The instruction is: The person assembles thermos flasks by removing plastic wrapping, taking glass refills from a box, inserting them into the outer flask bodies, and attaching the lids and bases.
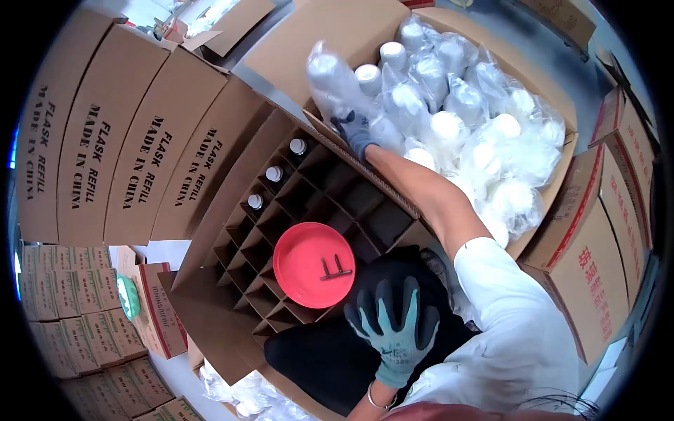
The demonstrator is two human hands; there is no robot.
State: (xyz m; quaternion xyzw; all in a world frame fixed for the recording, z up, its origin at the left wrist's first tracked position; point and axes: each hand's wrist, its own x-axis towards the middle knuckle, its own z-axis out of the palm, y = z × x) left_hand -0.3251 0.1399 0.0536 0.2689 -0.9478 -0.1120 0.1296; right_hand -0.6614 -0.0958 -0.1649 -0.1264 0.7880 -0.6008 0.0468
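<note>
Right hand: your gloved right hand (pixel 354 131) is over the rim between the two open cartons, its fingers against a plastic-wrapped white item (pixel 335 78); you can't tell from this view how firmly they close on it.
Left hand: your left hand (pixel 398 330), in a grey-green and dark glove, has its fingers spread, palm down over the black cloth (pixel 316 354) on your lap, with nothing seen in its grasp. A bracelet (pixel 381 398) circles that wrist.
Between hands: they are well apart, the right one up at the cartons, the left one near the red dish.
Divided carton: the open carton with cardboard dividers (pixel 235 281) lies in front of you, and three white-capped bottles (pixel 274 174) stand in separate compartments along its far left part.
Red dish: the round red dish (pixel 302 256) rests on top of the dividers, with a few small dark pieces (pixel 335 269) in it.
Bagged stock: the large open carton (pixel 562 116) to your right holds many white items in clear plastic (pixel 449 126).
Left side: closed cartons marked "FLASK REFILL MADE IN CHINA" (pixel 140 140) stand in a row, and a green object (pixel 128 297) is against another carton below them.
</note>
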